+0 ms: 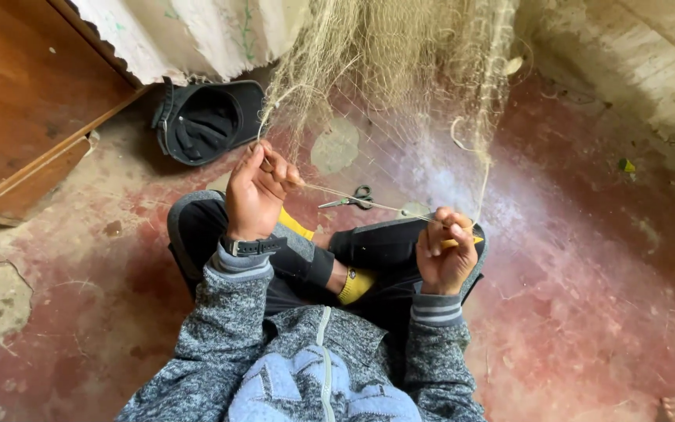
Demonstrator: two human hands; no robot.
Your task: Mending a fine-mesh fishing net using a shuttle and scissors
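A pale fishing net hangs down from above in front of me. My left hand is raised and pinches the net's edge cord between thumb and fingers. A thin taut twine runs from that hand across to my right hand, which is closed around a small yellow netting needle over my right knee. I sit cross-legged on the floor in dark trousers and a grey speckled jacket, with a dark watch on the left wrist.
Black-handled scissors lie on the worn red concrete floor beyond my knees. A black cap lies at the back left beside a wooden furniture piece. A rough wall stands at the right.
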